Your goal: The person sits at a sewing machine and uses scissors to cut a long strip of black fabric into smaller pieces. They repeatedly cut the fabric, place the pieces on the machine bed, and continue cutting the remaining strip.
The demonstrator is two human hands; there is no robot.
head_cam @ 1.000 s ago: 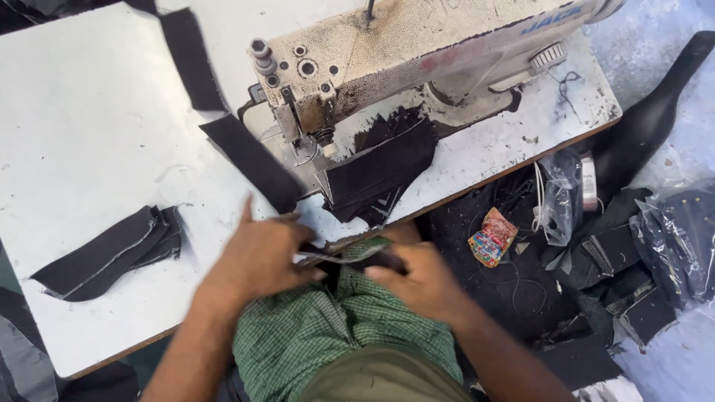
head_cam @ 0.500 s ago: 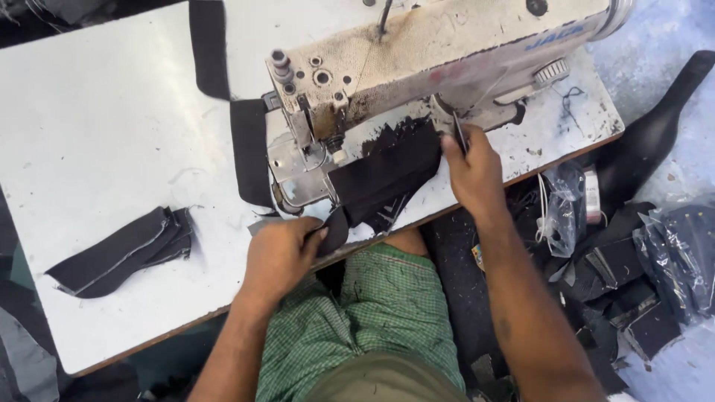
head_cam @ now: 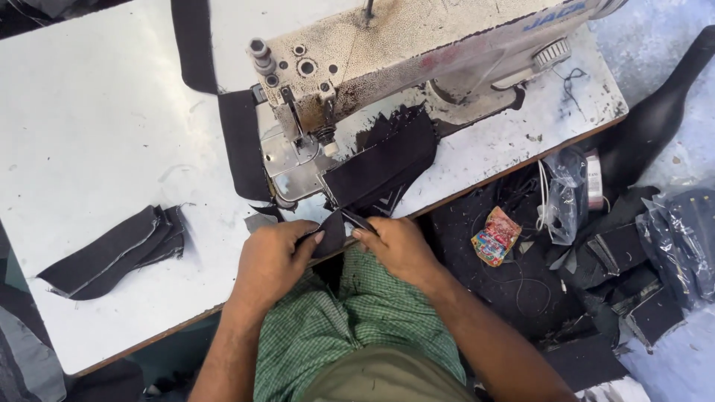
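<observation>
A worn cream sewing machine [head_cam: 417, 52] stands on a white table [head_cam: 97, 126]. A stack of black fabric pieces [head_cam: 383, 160] lies on the machine bed right of the needle. At the table's front edge my left hand [head_cam: 272, 260] and my right hand [head_cam: 398, 246] pinch one small black fabric piece [head_cam: 333, 232] between them, just in front of the metal needle plate [head_cam: 287, 164]. A long black strip [head_cam: 242, 145] hangs off the left of the plate.
Another pile of black fabric pieces [head_cam: 115, 249] lies at the table's left. On the floor at the right are black scraps [head_cam: 618, 253], clear plastic bags [head_cam: 562, 197] and a colourful wrapper [head_cam: 495, 237]. My green checked garment [head_cam: 350, 327] is below.
My right hand came back from the fabric stack beside the machine to the front edge. Both hands now hold the small black piece together.
</observation>
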